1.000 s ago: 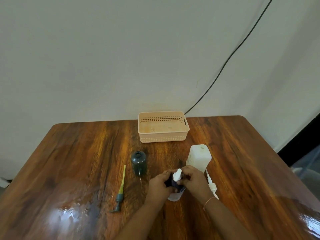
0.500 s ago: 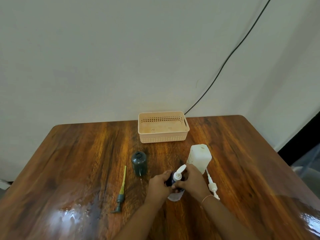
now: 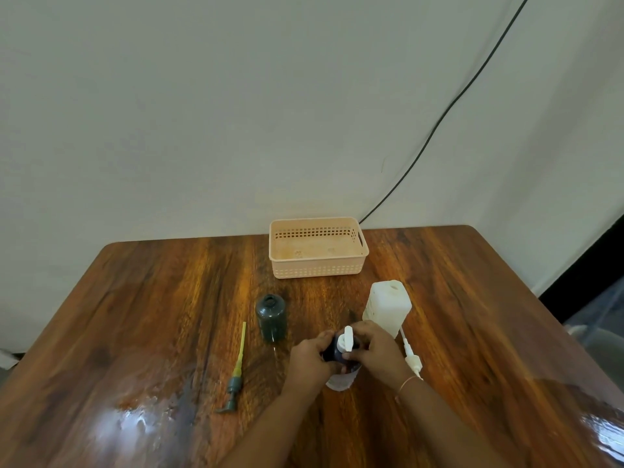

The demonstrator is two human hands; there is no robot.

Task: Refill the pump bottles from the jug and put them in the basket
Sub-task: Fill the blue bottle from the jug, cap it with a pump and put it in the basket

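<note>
A small dark bottle with a clear base [image 3: 341, 380] stands near the table's front, and both hands are on it. My left hand [image 3: 312, 361] grips its body. My right hand [image 3: 378, 356] holds the neck under its white pump head [image 3: 346, 339]. A dark green bottle [image 3: 271, 317] stands open to the left, its green pump with a yellow tube [image 3: 236, 369] lying on the table beside it. The white jug [image 3: 388, 307] stands open behind my right hand, with a loose white pump [image 3: 410, 354] lying next to it. The peach basket [image 3: 317, 270] sits empty at the back.
The wooden table [image 3: 152, 315] has a glossy, wet-looking patch at the front left. A wall stands right behind the basket, and a black cable [image 3: 439, 126] runs down it. The table's right edge falls off toward a dark gap.
The white pump head has turned between the frames while both hands stay on the small bottle. Nothing else on the table has moved.
</note>
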